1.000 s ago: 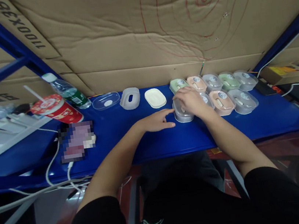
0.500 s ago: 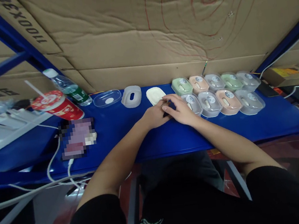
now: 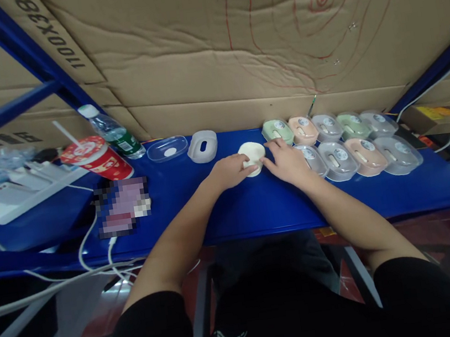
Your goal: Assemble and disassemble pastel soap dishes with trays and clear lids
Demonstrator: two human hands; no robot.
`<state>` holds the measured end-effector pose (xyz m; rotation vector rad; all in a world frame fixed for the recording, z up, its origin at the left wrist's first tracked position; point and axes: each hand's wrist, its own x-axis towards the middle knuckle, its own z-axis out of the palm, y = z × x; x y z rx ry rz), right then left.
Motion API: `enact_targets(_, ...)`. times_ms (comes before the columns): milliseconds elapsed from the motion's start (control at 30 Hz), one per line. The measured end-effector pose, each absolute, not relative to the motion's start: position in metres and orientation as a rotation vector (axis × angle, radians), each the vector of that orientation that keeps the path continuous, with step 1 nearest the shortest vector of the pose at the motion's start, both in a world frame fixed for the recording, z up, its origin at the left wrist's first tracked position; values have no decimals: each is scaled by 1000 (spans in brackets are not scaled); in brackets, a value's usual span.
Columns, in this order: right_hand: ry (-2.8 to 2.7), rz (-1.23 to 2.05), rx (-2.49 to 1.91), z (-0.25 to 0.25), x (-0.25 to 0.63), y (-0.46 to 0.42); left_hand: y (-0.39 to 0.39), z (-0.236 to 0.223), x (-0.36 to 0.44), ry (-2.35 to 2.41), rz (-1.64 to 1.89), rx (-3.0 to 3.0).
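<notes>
A cream-coloured rounded oval piece (image 3: 253, 153) lies flat in front of me on the blue table. My left hand (image 3: 230, 171) holds its left edge, with the thumb along the near side. At the opposite edge, my right hand (image 3: 287, 161) has fingers and thumb apart. Its thumb is at the rim of the cream piece; whether it presses on it I cannot tell. The right fingers lie beside a green lidded box (image 3: 277, 132) and a grey lidded box (image 3: 311, 160), which the hand partly covers.
Several more clear-lidded boxes in two rows include a peach one (image 3: 366, 156). Left of the cream piece are a translucent slotted cover (image 3: 202, 148) and a clear lid (image 3: 167, 149). A red cup (image 3: 102, 160), a bottle (image 3: 118, 136) and cables stand farther left. Cardboard (image 3: 174, 47) walls the back.
My hands have parted from over one another, the right moving rightward. The cream piece has shifted right and nearer to me. The front row of boxes has slid right.
</notes>
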<state>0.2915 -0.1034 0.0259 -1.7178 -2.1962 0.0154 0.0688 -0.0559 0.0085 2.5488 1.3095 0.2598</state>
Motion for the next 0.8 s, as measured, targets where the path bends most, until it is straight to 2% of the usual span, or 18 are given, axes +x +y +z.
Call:
enact_targets(333, -2681, 134, -1394, 1, 283, -101, -47, 24, 49, 1664, 80, 2517)
enact_targets(567, -2702, 72, -1350, 5, 283, -101, -40, 32, 33, 1956, 498, 2358)
enact_targets(733, -2647, 146, -1283, 7, 280, -102, -31, 32, 11, 2163, 141, 2186)
enact_targets(800, -2600, 193, -1245, 8, 279, -103, -30, 30, 8, 2168, 100, 2178)
